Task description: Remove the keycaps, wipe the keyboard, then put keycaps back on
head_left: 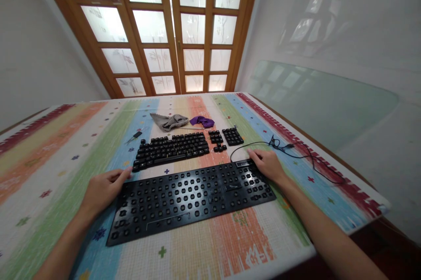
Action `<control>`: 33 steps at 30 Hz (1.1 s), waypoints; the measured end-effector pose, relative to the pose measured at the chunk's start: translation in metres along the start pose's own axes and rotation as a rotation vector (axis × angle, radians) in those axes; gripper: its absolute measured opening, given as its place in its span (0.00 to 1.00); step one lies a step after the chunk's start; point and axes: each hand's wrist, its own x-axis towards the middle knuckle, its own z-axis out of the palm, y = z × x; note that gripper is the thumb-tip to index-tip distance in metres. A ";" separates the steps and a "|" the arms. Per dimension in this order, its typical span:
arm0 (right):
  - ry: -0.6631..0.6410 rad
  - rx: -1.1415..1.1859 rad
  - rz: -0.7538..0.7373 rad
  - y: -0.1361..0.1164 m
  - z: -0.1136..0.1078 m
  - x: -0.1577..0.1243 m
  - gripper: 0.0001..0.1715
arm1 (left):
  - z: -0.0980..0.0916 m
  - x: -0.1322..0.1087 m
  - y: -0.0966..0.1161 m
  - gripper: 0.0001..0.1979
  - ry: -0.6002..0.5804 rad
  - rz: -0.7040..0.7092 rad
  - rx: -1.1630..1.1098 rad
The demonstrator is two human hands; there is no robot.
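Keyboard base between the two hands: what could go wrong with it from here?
The left hand is right by the near-left corner of the laid-out keycaps, so a careless nudge might upset their order.

The cable arcs beyond the right hand and lies in tangled loops; if it snagged, it could tug the keyboard base askew.

Head camera: looks forward, down across near table (pixel 190 253) toward doors (pixel 208 30).
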 end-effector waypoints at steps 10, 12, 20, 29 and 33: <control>0.009 0.046 -0.015 -0.002 0.000 0.000 0.32 | 0.003 -0.009 0.003 0.29 0.012 0.036 -0.032; 0.014 0.041 -0.019 -0.001 0.000 0.000 0.31 | 0.004 -0.011 0.003 0.28 0.018 0.045 -0.048; 0.045 -0.027 -0.031 0.005 -0.002 0.001 0.32 | 0.007 -0.014 0.008 0.26 -0.006 0.062 -0.096; 0.036 -0.067 -0.041 0.007 0.000 0.000 0.29 | 0.007 -0.015 0.007 0.26 -0.036 0.160 -0.053; 0.039 -0.069 -0.054 0.009 0.001 0.001 0.29 | 0.006 -0.016 0.006 0.26 -0.032 0.199 -0.050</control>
